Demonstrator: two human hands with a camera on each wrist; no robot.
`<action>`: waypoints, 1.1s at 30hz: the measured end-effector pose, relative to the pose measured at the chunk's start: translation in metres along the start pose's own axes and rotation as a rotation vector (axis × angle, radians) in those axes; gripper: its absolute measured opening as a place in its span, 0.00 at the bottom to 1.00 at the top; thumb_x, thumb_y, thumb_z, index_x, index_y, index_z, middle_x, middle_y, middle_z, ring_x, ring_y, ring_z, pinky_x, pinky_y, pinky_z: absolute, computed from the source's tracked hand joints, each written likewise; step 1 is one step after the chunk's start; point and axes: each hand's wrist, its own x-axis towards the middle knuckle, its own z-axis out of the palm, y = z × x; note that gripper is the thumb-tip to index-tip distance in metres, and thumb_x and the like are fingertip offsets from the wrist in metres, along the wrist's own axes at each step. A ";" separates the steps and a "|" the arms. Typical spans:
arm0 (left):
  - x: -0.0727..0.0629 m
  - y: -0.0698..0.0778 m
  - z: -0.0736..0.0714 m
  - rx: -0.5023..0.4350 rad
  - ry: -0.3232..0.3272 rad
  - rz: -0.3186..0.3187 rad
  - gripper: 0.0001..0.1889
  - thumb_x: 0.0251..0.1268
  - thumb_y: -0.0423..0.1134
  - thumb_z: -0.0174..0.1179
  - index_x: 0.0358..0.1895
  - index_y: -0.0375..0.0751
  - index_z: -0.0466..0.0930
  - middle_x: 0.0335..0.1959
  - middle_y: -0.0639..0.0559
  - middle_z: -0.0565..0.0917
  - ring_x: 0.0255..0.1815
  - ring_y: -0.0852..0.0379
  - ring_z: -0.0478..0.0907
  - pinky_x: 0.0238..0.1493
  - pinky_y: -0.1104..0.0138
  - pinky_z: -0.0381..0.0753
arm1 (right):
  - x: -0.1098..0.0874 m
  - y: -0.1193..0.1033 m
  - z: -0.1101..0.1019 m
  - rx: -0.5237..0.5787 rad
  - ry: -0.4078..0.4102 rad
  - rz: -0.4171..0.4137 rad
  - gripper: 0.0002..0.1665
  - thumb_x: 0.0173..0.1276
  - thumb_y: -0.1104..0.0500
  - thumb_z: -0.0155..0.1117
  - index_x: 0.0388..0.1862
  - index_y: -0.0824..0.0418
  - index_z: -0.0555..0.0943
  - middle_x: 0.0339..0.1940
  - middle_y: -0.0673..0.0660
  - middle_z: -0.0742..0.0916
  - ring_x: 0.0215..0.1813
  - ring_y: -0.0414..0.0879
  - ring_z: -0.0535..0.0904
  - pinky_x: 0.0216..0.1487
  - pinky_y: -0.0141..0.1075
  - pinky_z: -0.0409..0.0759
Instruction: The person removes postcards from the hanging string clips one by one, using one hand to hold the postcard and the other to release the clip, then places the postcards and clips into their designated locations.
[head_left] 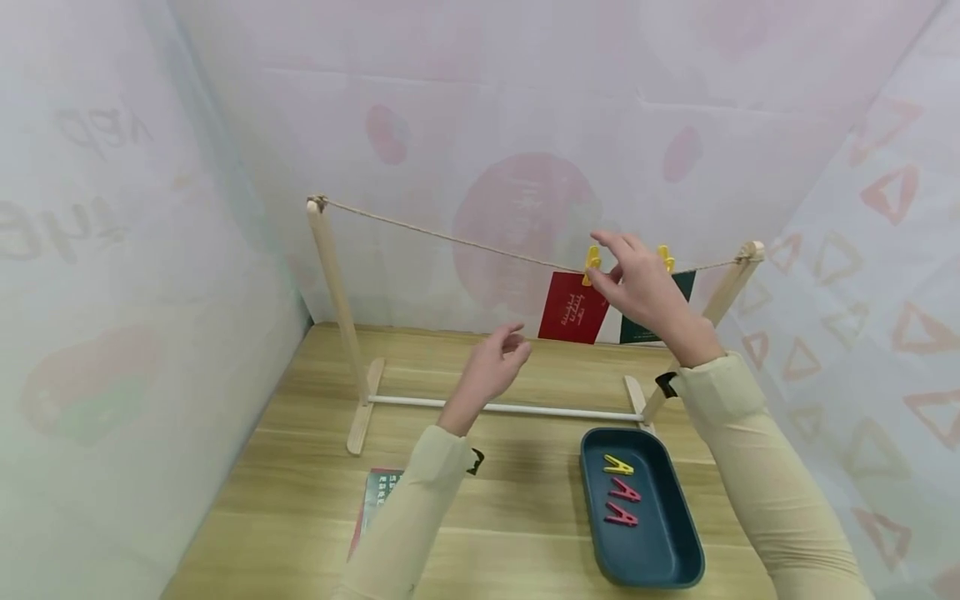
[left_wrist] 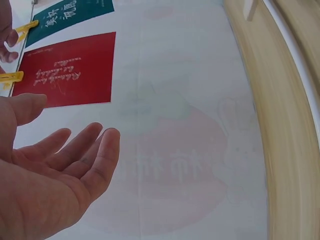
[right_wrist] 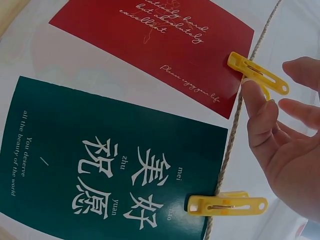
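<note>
Hanging lengthwise from the rope (head_left: pixel 450 239), toward its right end, the red card (head_left: pixel 567 312) lies nearer the right hand (head_left: pixel 637 279), whose fingers are parted at a yellow clip (head_left: pixel 592 260), than the loose, empty left hand (head_left: pixel 495 367). Two cards, red and green (right_wrist: pixel 115 122); two yellow clips up there; one yellow, two red clips (head_left: pixel 628 520) in the tray (head_left: pixel 645 571).

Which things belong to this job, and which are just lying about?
Job: wooden stand, rope, red card, green card, yellow clips holding both, blue tray, tray clips, probably loose cards.
Just there: table, printed backdrop; nothing loose looks unrelated.
</note>
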 end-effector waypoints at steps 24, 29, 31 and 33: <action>0.024 0.021 0.032 -0.026 0.015 0.008 0.22 0.73 0.45 0.54 0.67 0.45 0.71 0.60 0.44 0.81 0.61 0.47 0.78 0.60 0.56 0.79 | 0.003 0.006 -0.008 -0.032 -0.054 -0.010 0.21 0.70 0.64 0.61 0.62 0.65 0.76 0.55 0.65 0.83 0.32 0.53 0.83 0.35 0.45 0.85; 0.023 0.023 0.031 -0.013 0.012 0.017 0.19 0.73 0.43 0.53 0.63 0.44 0.74 0.52 0.48 0.84 0.54 0.52 0.82 0.52 0.61 0.82 | 0.003 0.003 -0.010 -0.025 -0.071 -0.007 0.20 0.70 0.63 0.62 0.61 0.64 0.77 0.55 0.64 0.84 0.32 0.51 0.82 0.33 0.42 0.82; 0.022 0.022 0.030 -0.007 0.013 0.017 0.18 0.74 0.44 0.53 0.61 0.44 0.75 0.49 0.50 0.85 0.50 0.54 0.82 0.49 0.64 0.82 | 0.004 0.001 -0.011 -0.014 -0.089 0.009 0.20 0.70 0.62 0.63 0.60 0.63 0.78 0.55 0.63 0.84 0.33 0.50 0.82 0.32 0.40 0.80; 0.022 0.022 0.030 0.000 0.017 0.017 0.16 0.74 0.45 0.53 0.59 0.45 0.77 0.46 0.51 0.85 0.47 0.55 0.82 0.46 0.64 0.82 | 0.005 0.000 -0.012 -0.001 -0.106 0.027 0.19 0.70 0.62 0.63 0.59 0.63 0.79 0.55 0.62 0.84 0.33 0.49 0.82 0.31 0.38 0.78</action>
